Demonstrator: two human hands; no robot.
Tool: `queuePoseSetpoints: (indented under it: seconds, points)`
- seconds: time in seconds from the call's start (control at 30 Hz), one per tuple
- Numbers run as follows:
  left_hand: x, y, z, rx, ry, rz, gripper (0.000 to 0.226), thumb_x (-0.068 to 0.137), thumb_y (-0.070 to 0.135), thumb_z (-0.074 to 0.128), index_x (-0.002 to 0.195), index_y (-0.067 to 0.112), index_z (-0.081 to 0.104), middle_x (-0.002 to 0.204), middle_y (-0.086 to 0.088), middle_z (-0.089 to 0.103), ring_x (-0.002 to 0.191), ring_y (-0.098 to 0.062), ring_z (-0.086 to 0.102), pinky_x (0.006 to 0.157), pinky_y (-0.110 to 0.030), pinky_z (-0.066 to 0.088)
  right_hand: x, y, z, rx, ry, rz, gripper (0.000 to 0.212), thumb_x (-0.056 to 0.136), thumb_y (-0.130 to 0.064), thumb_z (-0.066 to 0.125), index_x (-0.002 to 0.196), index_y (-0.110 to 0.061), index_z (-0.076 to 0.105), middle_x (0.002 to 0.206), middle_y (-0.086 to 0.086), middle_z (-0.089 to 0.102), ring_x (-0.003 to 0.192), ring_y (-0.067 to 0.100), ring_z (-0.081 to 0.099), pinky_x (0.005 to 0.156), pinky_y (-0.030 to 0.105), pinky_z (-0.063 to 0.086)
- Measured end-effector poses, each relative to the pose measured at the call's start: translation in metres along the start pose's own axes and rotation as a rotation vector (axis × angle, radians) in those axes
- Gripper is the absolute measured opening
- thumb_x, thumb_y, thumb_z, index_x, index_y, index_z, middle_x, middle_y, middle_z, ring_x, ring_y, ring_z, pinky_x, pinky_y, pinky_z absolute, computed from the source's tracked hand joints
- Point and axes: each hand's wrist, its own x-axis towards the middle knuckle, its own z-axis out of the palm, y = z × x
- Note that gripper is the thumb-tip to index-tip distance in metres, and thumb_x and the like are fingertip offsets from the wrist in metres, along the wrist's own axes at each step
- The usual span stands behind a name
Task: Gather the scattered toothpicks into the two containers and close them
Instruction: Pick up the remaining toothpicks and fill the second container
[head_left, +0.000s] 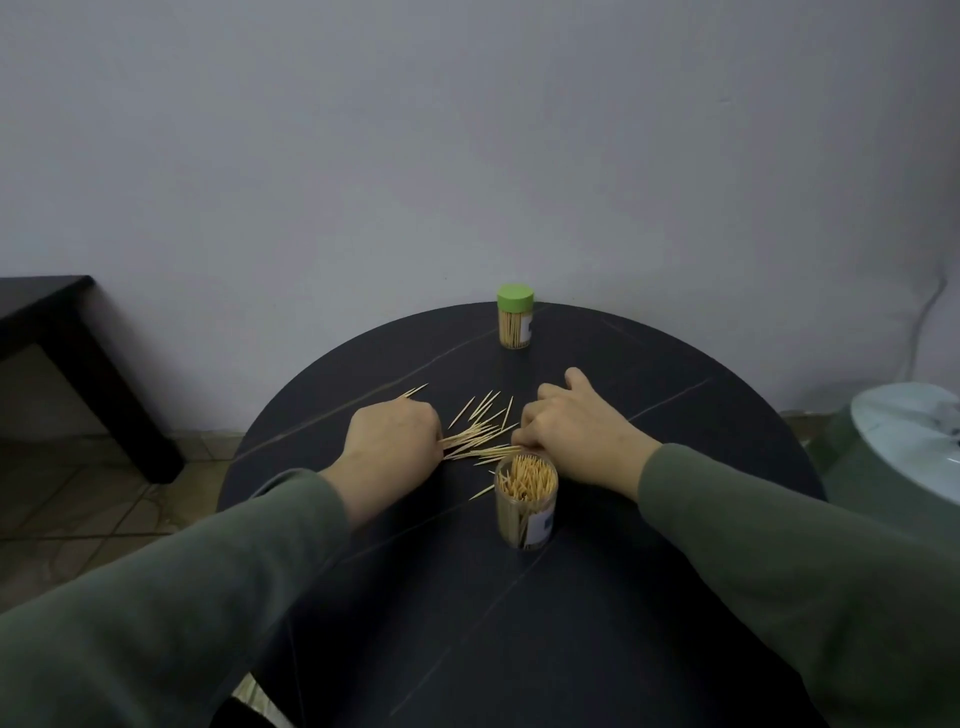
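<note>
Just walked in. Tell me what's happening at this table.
A person is gathering loose toothpicks on a round dark table. The left hand and right hand close in on the pile from either side, fingers curled at it. An open container, already holding toothpicks, stands just in front of the pile. A second container with a green lid stands closed at the far edge.

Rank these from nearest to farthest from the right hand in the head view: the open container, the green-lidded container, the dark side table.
1. open container, just below the right hand, by its wrist, near side of the round table.
2. green-lidded container, beyond the hand at the table's far edge.
3. dark side table, far left, on the floor by the wall.
</note>
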Motion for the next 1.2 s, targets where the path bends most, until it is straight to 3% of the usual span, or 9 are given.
queuePoseSetpoints:
  seconds: [0.37,0.5,0.6,0.7,0.83,0.93,1.07,1.13,1.2]
  points:
    - [-0.006,-0.002,-0.001,-0.151,0.125,0.047,0.033,0.099,0.037,0.046,0.082,0.025,0.070,0.077,0.010,0.058,0.072,-0.009,0.056,0.050,-0.018,0.032,-0.009,0.001,-0.003,0.128,0.038,0.054,0.031,0.101,-0.040,0.041,0.122,-0.029,0.061,0.124,-0.006,0.058,0.113,0.016,0.047,0.102,0.047,0.026]
    - [-0.007,-0.002,-0.003,-0.446,0.100,0.004,0.025,0.097,0.039,0.054,0.112,0.028,0.072,0.106,0.015,0.068,0.088,-0.004,0.058,0.073,-0.022,0.047,-0.017,0.003,-0.005,0.316,0.125,0.149,0.028,0.101,-0.037,0.044,0.121,-0.034,0.063,0.121,-0.010,0.059,0.111,0.013,0.046,0.099,0.041,0.028]
    - [-0.007,0.001,-0.009,-0.664,0.066,-0.030,0.026,0.094,0.033,0.059,0.115,0.023,0.070,0.096,0.013,0.065,0.085,-0.004,0.057,0.076,-0.021,0.047,-0.019,0.006,-0.007,0.454,0.200,0.257,0.025,0.099,-0.036,0.048,0.117,-0.036,0.065,0.111,-0.013,0.059,0.107,0.012,0.045,0.098,0.040,0.029]
    - [-0.009,0.004,-0.017,-0.900,0.073,-0.076,0.022,0.093,0.030,0.062,0.111,0.022,0.072,0.084,0.011,0.067,0.077,-0.008,0.063,0.060,-0.012,0.044,-0.019,0.009,-0.009,0.779,0.282,0.373,0.024,0.096,-0.032,0.056,0.117,-0.031,0.068,0.090,-0.017,0.056,0.097,0.007,0.047,0.099,0.038,0.033]
    - [-0.017,0.010,-0.030,-1.293,0.090,-0.125,0.017,0.092,0.026,0.064,0.105,0.023,0.073,0.093,0.018,0.069,0.086,0.007,0.061,0.069,-0.008,0.043,-0.025,0.007,-0.024,1.446,0.411,0.445,0.026,0.092,-0.017,0.062,0.117,-0.014,0.067,0.094,-0.014,0.067,0.093,0.002,0.062,0.078,0.015,0.048]
    - [-0.026,0.018,-0.042,-1.495,0.082,-0.110,0.016,0.093,0.024,0.062,0.104,0.023,0.074,0.095,0.019,0.070,0.088,0.016,0.060,0.080,-0.020,0.051,-0.029,0.002,-0.033,1.745,0.474,0.459,0.017,0.092,-0.011,0.060,0.105,-0.016,0.069,0.091,-0.014,0.070,0.084,-0.009,0.065,0.067,0.005,0.046]
    - [-0.039,0.026,-0.053,-1.648,0.052,-0.105,0.018,0.091,0.025,0.061,0.103,0.022,0.075,0.096,0.015,0.070,0.106,-0.001,0.044,0.106,-0.057,0.033,-0.033,-0.009,-0.034,1.912,0.482,0.513,0.014,0.089,-0.019,0.061,0.090,-0.027,0.072,0.078,-0.015,0.073,0.090,0.006,0.059,0.078,0.028,0.038]
    - [-0.043,0.029,-0.051,-1.663,0.020,-0.096,0.018,0.091,0.027,0.060,0.102,0.023,0.074,0.091,0.016,0.069,0.099,-0.004,0.058,0.096,-0.059,0.042,-0.036,-0.014,-0.032,1.993,0.476,0.533,0.012,0.087,-0.022,0.062,0.088,-0.025,0.073,0.077,-0.013,0.072,0.086,0.010,0.052,0.078,0.032,0.036]
    - [-0.047,0.035,-0.046,-1.660,0.005,-0.074,0.018,0.091,0.025,0.060,0.103,0.022,0.074,0.085,0.016,0.071,0.074,0.002,0.062,0.068,-0.038,0.051,-0.040,-0.019,-0.027,2.052,0.450,0.547,0.013,0.087,-0.022,0.061,0.091,-0.023,0.073,0.075,-0.013,0.071,0.083,0.010,0.051,0.078,0.031,0.036]
